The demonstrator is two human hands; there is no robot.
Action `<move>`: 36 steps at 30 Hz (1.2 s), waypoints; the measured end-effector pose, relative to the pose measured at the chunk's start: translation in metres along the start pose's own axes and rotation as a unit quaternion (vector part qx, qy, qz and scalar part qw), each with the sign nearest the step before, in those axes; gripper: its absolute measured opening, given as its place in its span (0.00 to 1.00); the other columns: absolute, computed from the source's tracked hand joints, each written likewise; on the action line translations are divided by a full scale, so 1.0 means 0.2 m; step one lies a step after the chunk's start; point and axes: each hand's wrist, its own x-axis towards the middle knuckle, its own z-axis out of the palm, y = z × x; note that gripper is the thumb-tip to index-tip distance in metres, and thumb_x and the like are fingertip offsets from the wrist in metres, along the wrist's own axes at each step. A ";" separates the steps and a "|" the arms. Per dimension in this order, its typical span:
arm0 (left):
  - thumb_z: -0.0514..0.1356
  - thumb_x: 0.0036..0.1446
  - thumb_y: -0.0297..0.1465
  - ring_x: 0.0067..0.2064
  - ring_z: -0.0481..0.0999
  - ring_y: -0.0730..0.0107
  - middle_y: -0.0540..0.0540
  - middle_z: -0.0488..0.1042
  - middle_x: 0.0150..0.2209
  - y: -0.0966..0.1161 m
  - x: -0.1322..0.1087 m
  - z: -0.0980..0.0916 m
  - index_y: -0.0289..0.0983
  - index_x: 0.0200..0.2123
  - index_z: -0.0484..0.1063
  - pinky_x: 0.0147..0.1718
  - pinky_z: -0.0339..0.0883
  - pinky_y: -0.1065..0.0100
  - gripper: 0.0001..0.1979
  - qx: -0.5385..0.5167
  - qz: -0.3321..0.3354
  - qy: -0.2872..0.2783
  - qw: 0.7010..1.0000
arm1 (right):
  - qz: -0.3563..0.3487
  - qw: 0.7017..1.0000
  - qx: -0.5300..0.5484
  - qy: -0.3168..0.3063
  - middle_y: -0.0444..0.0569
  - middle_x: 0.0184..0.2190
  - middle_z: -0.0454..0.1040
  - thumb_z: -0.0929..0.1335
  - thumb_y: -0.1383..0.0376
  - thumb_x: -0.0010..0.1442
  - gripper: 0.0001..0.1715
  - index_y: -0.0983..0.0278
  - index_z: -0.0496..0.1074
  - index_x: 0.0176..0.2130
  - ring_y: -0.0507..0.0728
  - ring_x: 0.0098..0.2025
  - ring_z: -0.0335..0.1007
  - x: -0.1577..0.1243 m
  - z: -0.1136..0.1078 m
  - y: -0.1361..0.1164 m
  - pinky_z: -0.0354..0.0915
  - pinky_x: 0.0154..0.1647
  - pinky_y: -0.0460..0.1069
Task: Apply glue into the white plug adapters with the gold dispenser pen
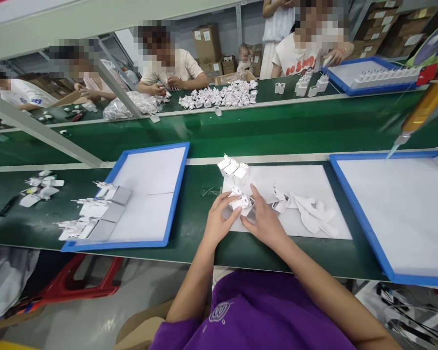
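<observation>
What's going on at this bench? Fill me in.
A person in a purple top is handling white plastic housings between the left hand and right hand, over a white sheet. More housings stand just beyond the hands. To the left, a blue-rimmed tray bears three groups of similar parts; to the right is another blue-rimmed tray. Across the bench, co-workers sit near a pile of small white parts.
</observation>
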 end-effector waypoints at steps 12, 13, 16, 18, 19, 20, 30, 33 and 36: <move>0.59 0.58 0.34 0.51 0.73 0.62 0.44 0.72 0.50 -0.01 0.01 0.05 0.40 0.51 0.65 0.50 0.68 0.61 0.18 -0.019 -0.044 0.031 0.998 | -0.114 0.993 -0.011 -0.020 0.57 0.57 0.64 0.66 0.67 0.61 0.24 0.59 0.59 0.56 0.62 0.57 0.65 -0.18 -0.14 0.07 0.72 0.48 0.57; 0.59 0.58 0.36 0.49 0.74 0.62 0.45 0.73 0.48 -0.01 0.03 0.05 0.40 0.50 0.66 0.49 0.70 0.62 0.17 -0.033 -0.061 0.037 0.997 | -0.117 0.993 -0.009 -0.015 0.57 0.56 0.65 0.66 0.67 0.60 0.25 0.60 0.59 0.56 0.62 0.56 0.65 -0.18 -0.14 0.07 0.72 0.49 0.57; 0.60 0.57 0.37 0.47 0.76 0.63 0.46 0.75 0.48 -0.03 0.05 0.03 0.40 0.46 0.71 0.47 0.71 0.63 0.14 -0.092 -0.104 0.030 0.990 | -0.125 0.992 0.003 -0.012 0.57 0.56 0.65 0.67 0.67 0.60 0.25 0.60 0.58 0.56 0.62 0.57 0.65 -0.18 -0.13 0.08 0.71 0.51 0.58; 0.60 0.58 0.37 0.47 0.76 0.62 0.45 0.75 0.48 -0.04 0.06 0.02 0.39 0.45 0.73 0.47 0.71 0.63 0.14 -0.136 -0.122 0.023 0.983 | -0.123 0.992 0.009 -0.018 0.57 0.57 0.65 0.66 0.67 0.61 0.26 0.59 0.58 0.57 0.62 0.57 0.65 -0.18 -0.14 0.08 0.70 0.52 0.59; 0.60 0.58 0.38 0.48 0.76 0.62 0.45 0.76 0.48 -0.04 0.06 0.02 0.39 0.45 0.73 0.48 0.71 0.63 0.14 -0.149 -0.125 0.018 0.981 | -0.122 0.992 0.010 -0.021 0.57 0.57 0.64 0.66 0.66 0.61 0.26 0.59 0.57 0.57 0.62 0.57 0.65 -0.18 -0.14 0.08 0.69 0.53 0.59; 0.60 0.58 0.38 0.48 0.76 0.61 0.44 0.76 0.48 -0.04 0.06 0.01 0.39 0.45 0.74 0.48 0.70 0.62 0.14 -0.153 -0.126 0.012 0.980 | -0.122 0.992 0.010 -0.024 0.57 0.57 0.64 0.66 0.66 0.62 0.26 0.58 0.57 0.58 0.62 0.58 0.64 -0.18 -0.14 0.08 0.69 0.53 0.60; 0.59 0.59 0.38 0.46 0.77 0.61 0.43 0.75 0.50 -0.08 0.09 -0.05 0.39 0.50 0.73 0.45 0.71 0.64 0.17 -0.145 -0.089 -0.023 0.985 | -0.118 0.992 0.014 -0.039 0.58 0.59 0.62 0.65 0.67 0.63 0.28 0.59 0.55 0.60 0.62 0.59 0.62 -0.20 -0.15 0.09 0.70 0.53 0.59; 0.57 0.59 0.36 0.46 0.77 0.59 0.40 0.77 0.48 -0.14 0.09 -0.03 0.35 0.44 0.75 0.43 0.71 0.62 0.15 -0.151 -0.121 0.007 0.981 | -0.106 0.993 0.027 -0.035 0.58 0.58 0.62 0.66 0.67 0.63 0.30 0.60 0.54 0.61 0.62 0.60 0.61 -0.21 -0.15 0.09 0.69 0.54 0.61; 0.53 0.59 0.31 0.47 0.76 0.59 0.43 0.78 0.46 -0.13 0.05 -0.03 0.37 0.40 0.77 0.48 0.69 0.60 0.13 -0.060 -0.097 -0.020 0.993 | -0.087 0.995 0.050 -0.018 0.59 0.57 0.63 0.66 0.67 0.62 0.32 0.60 0.52 0.62 0.63 0.60 0.61 -0.21 -0.12 0.09 0.70 0.53 0.60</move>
